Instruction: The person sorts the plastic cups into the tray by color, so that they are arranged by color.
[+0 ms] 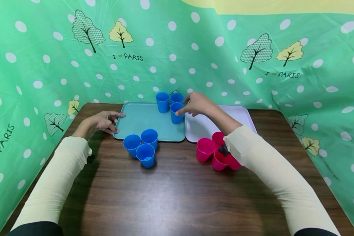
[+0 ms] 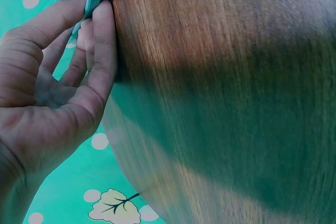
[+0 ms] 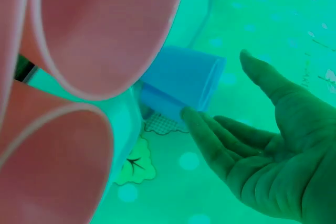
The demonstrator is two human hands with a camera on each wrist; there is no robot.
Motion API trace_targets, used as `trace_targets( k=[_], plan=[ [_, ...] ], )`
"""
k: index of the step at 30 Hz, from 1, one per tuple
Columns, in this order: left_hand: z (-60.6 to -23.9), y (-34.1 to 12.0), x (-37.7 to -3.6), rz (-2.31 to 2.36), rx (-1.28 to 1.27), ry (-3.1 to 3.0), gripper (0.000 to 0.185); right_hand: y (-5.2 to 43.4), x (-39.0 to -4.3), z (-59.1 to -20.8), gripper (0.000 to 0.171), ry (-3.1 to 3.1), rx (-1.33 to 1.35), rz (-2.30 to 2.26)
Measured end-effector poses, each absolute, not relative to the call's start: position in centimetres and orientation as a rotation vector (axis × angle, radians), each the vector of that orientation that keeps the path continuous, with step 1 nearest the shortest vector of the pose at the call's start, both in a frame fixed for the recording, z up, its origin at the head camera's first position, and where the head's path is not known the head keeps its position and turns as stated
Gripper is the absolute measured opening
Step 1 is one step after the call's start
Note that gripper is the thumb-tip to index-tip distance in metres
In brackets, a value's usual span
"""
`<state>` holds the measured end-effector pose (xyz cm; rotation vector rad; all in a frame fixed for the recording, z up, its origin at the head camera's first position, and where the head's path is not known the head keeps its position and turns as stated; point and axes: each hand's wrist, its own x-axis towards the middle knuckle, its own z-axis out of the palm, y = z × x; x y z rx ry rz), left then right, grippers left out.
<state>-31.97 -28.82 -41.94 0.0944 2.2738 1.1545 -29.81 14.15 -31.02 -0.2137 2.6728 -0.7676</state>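
My left hand (image 1: 103, 121) grips the left rim of a teal tray (image 1: 129, 114), its thumb and fingers at the edge in the left wrist view. Three blue cups stand together on the tray's right part: a back left cup (image 1: 162, 103), a back right cup (image 1: 177, 97) and a front cup (image 1: 176, 117). Over the front cup's right side reaches my right hand (image 1: 199, 104). In the right wrist view that hand (image 3: 262, 150) has thumb and fingers spread apart, fingertips right by a blue cup (image 3: 178, 74).
Three more blue cups (image 1: 145, 156) stand upright on the brown table (image 1: 129, 200), in front of the teal tray. Several pink cups (image 1: 205, 150) cluster before a white tray (image 1: 233, 116), partly hidden by my right sleeve. A green dotted cloth (image 1: 171, 42) hangs behind.
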Motion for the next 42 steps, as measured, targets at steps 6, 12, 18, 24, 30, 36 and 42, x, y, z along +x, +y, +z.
trace_targets(
  k=[6,12,18,24,30,36,42],
  plan=[
    [-41.9,-28.8,-32.0,1.155,0.088,2.267,0.096,14.3,-29.1,-30.7,0.08,2.684,-0.243,-0.766],
    [-41.8,-28.9,-32.0,1.139,0.105,2.275,0.095,14.0,-28.2,-30.5,0.08,2.701,-0.287,-0.747],
    [-41.8,-28.9,-32.1,1.129,0.11,2.28,0.093,12.8,-27.2,-30.7,0.076,2.68,-0.425,-0.74],
    [-41.8,-28.8,-32.0,1.13,0.108,2.276,0.094,11.1,-26.3,-30.9,0.073,2.644,-0.556,-0.678],
    [-41.8,-28.8,-32.0,1.135,0.098,2.276,0.094,9.7,-25.6,-31.0,0.072,2.574,-0.682,-0.647],
    [-41.8,-28.8,-32.0,1.134,0.109,2.277,0.095,8.6,-25.3,-31.3,0.072,2.51,-0.763,-0.628],
    [-41.9,-28.9,-31.9,1.153,0.09,2.267,0.095,7.6,-25.0,-31.8,0.075,2.467,-0.791,-0.617]
  ],
)
